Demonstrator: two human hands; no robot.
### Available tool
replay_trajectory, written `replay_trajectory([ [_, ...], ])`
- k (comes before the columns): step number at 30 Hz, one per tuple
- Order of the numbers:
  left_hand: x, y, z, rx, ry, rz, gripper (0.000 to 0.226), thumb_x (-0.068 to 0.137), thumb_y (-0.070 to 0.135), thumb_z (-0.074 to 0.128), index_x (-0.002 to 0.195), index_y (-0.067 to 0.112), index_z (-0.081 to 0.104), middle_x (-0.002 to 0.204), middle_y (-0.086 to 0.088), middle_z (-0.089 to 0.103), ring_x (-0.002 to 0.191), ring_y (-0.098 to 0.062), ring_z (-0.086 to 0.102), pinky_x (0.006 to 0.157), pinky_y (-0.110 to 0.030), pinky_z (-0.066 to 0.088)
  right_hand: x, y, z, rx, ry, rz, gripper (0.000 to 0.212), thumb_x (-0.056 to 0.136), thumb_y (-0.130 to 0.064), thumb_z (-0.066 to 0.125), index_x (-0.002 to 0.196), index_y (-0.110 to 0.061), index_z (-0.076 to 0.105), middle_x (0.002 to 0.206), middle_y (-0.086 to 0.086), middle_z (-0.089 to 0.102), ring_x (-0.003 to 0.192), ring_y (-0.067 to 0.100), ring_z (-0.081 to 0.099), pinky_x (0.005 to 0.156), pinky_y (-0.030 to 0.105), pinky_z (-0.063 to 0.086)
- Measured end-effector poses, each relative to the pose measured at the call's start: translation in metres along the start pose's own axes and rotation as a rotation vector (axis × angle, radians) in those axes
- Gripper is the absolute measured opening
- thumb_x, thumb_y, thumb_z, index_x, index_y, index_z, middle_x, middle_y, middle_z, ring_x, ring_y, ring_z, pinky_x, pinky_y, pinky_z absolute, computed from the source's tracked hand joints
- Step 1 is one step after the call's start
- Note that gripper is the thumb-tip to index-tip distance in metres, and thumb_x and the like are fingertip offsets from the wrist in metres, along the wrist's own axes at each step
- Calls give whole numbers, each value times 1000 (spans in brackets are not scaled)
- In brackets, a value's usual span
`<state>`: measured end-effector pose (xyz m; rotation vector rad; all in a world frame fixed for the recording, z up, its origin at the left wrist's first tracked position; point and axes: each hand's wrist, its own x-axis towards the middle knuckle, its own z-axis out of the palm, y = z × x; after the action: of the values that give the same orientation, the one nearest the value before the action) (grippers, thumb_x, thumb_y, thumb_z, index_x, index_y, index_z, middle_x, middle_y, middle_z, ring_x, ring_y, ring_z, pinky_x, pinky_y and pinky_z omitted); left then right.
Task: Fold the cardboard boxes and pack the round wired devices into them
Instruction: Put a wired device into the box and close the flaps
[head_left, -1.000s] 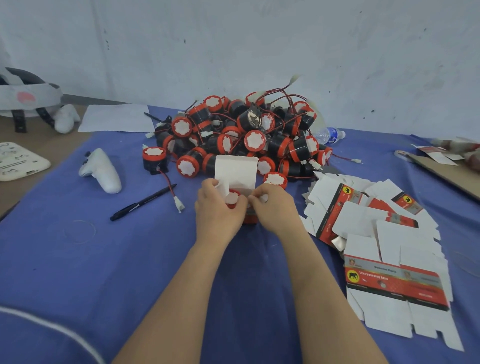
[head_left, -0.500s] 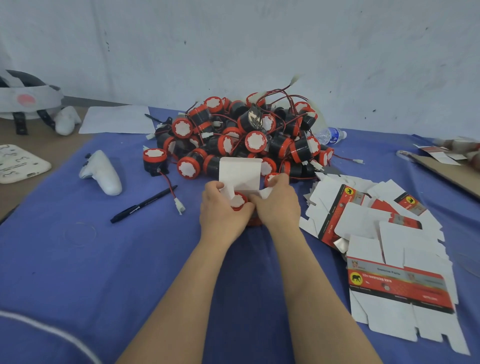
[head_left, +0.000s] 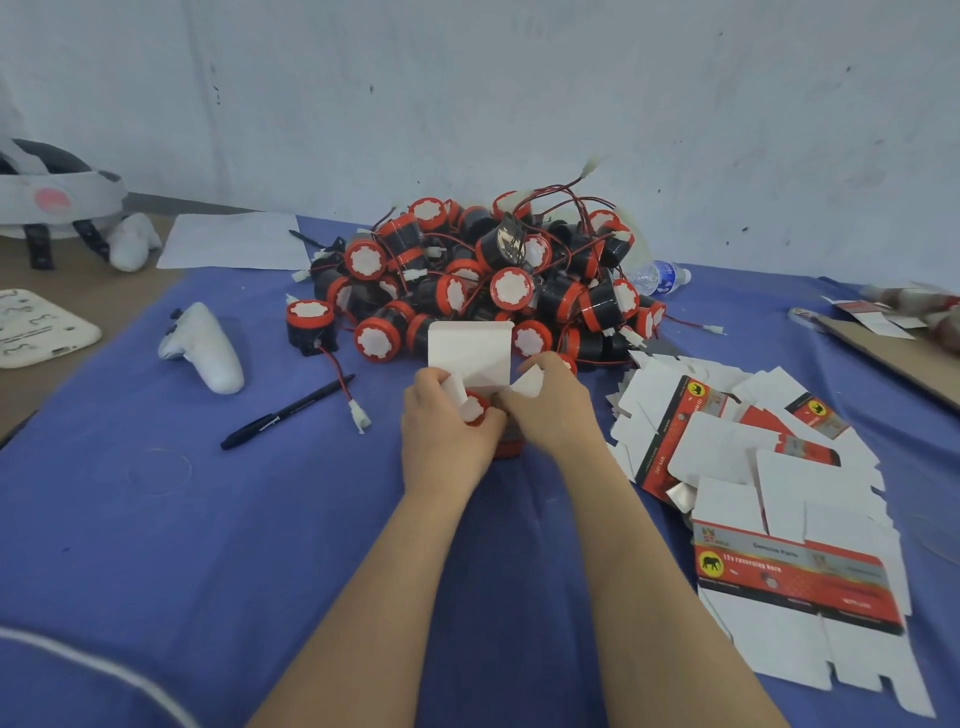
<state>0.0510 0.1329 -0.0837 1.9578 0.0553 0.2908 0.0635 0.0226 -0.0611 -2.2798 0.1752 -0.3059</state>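
A small cardboard box (head_left: 470, 352) stands on the blue cloth at the centre, its white top flap raised. Inside it sits a round red and black device (head_left: 475, 408); only its red and white top shows. My left hand (head_left: 447, 431) grips the box's left side and pinches the left side flap. My right hand (head_left: 550, 402) grips the right side and pinches the right side flap. Behind the box lies a large pile of round wired devices (head_left: 483, 280). Flat unfolded boxes (head_left: 769, 493) lie spread out to the right.
A black pen (head_left: 285, 413) and a white controller (head_left: 208, 348) lie on the left. One device (head_left: 310, 327) stands apart with its wire trailing. A water bottle (head_left: 662, 275) lies behind the pile. A brown board (head_left: 893, 358) is at the right edge.
Both hands and the box have shifted slightly away from me. My fingers have worked the two side flaps inward over the device.
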Motion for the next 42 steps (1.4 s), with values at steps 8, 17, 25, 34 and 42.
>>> replay_trajectory([
  [8,-1,0,4,211,86,34,62,81,41,71,122,13,33,125,-6,35,100,-27,53,63,-32,40,0,15,-4,494,-99,112,37,101,-44,32,123,-37,62,73,-16,51,69,5,50,53,13,44],
  [17,3,-3,3,132,89,5,64,77,41,73,122,17,34,111,5,42,89,-16,47,56,-29,37,-3,20,5,799,-192,235,30,92,-32,61,120,-20,61,108,4,67,88,19,65,76,34,55],
  [25,15,-1,-13,-427,-241,-241,38,88,20,56,124,27,46,123,-1,57,109,-22,57,84,-34,50,-4,21,11,541,-115,176,29,89,-27,65,115,-27,53,111,1,63,99,17,62,90,39,54],
  [34,12,-8,-8,-583,-124,-116,41,95,-3,40,113,34,46,104,10,61,90,-8,58,71,-22,46,-13,19,10,487,-69,-142,21,93,-9,55,106,-25,57,101,-16,58,91,0,56,68,7,44],
  [42,16,-10,-16,-836,-47,-312,32,92,6,48,75,21,71,74,3,71,68,-16,68,65,-33,55,-16,27,-15,401,-465,-127,35,91,-34,61,123,-45,53,118,-24,52,104,4,56,78,19,53],
])
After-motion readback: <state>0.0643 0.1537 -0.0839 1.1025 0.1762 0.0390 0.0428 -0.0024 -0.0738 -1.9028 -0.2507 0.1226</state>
